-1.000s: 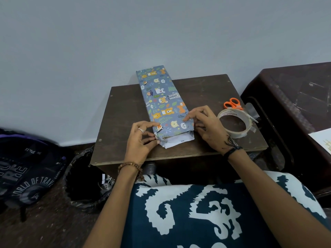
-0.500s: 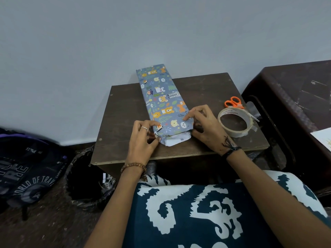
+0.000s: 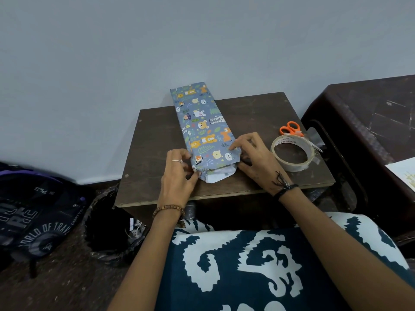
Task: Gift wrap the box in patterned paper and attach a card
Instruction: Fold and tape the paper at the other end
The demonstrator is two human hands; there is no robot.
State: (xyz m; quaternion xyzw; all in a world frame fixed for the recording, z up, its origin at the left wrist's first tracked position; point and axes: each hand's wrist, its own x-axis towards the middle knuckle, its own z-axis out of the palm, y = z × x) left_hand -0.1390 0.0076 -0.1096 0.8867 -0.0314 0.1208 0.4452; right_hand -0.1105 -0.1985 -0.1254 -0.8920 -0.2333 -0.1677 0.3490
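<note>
Nearest us, our left hand (image 3: 177, 176) pinches the folded paper at the near left corner of the wrapped box (image 3: 205, 131), fingers curled tight on the flap. Our right hand (image 3: 253, 160) presses the near right corner, fingers bent round the paper there. The box lies lengthwise on the small brown table (image 3: 258, 180), its white near end still showing. Just right of our right hand sits the tape roll (image 3: 292, 153), orange-handled scissors (image 3: 290, 129) behind it.
</note>
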